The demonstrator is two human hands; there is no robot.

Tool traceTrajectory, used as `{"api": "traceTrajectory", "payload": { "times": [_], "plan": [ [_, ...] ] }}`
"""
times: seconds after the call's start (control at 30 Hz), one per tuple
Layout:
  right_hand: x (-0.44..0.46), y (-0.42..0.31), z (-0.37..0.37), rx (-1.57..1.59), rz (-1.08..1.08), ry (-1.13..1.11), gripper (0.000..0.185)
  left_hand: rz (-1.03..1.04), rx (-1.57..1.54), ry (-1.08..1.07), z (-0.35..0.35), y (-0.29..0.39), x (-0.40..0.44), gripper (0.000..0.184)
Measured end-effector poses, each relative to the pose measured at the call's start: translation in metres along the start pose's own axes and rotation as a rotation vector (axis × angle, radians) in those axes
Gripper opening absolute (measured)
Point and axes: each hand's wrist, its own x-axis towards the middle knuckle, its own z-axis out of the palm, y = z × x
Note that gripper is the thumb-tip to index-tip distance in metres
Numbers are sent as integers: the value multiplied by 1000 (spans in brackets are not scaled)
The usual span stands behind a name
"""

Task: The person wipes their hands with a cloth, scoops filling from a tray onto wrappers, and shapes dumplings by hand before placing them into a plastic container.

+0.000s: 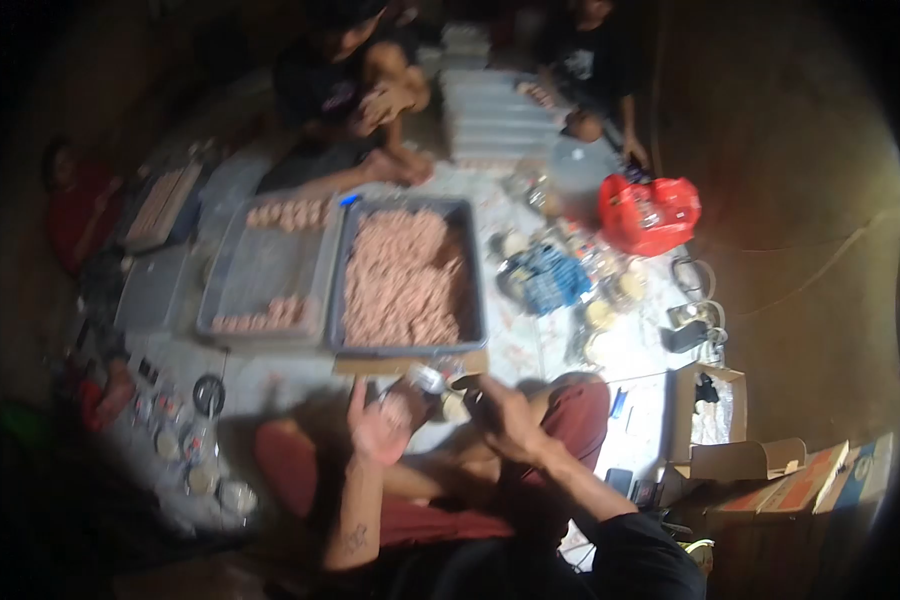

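Observation:
In the head view my left hand (382,428) is held palm up over my crossed legs, with one finger stretched out and the others blurred. My right hand (512,424) is bent inward beside it, its fingers curled and shadowed around something dark that I cannot make out. A small clear container (428,378) shows between the two hands. Just beyond them stands a dark grey tub (482,290) filled with a pink, lumpy mass (400,270). Left of it is a translucent bin (265,265) with rows of pink pieces at its far and near ends.
A red plastic bag (650,215), a blue cloth (548,280) and several small clear packs lie at right. Cardboard boxes (800,480) stand near my right side. Several jars (202,475) are at left. Other people (345,90) sit across and to the left.

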Motion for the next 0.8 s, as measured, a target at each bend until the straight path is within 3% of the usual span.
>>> {"api": "traceTrajectory", "payload": {
  "times": [0.03,0.07,0.1,0.17,0.2,0.27,0.33,0.37,0.43,0.53,0.63,0.7,0.77,0.8],
  "plan": [
    [-1,0,1,-27,-71,17,23,35,124,-20,-4,0,0,84],
    [0,-1,-2,-70,-99,-5,22,71,170,162,16,-6,2,84],
    [2,-3,-6,-121,-136,-19,21,75,123,162,23,-8,2,83],
    [5,-16,-11,-139,-39,5,17,23,-27,-31,19,-6,1,81],
    [5,-15,-10,-122,-20,31,17,67,148,97,27,-9,0,82],
    [5,-11,-8,-109,-2,60,16,81,92,120,18,-8,0,83],
    [-3,10,2,-58,-170,-53,18,83,36,142,24,-11,0,84],
    [-3,12,3,-243,-172,-265,35,30,108,131,41,-13,-1,85],
    [-6,13,-7,-292,-155,-301,36,-24,184,119,38,-11,-3,86],
    [0,-14,-16,-260,-139,-155,38,25,107,80,9,-2,-6,95],
    [-10,30,13,-256,-70,-229,36,155,197,164,34,-23,1,93],
    [-10,9,10,-312,-22,-228,35,245,277,230,25,-23,4,92],
    [-11,-11,13,-177,22,-50,33,299,181,279,10,-18,2,89],
    [-17,8,26,-184,-69,-4,29,247,227,267,17,-21,2,85]
  ]
}}
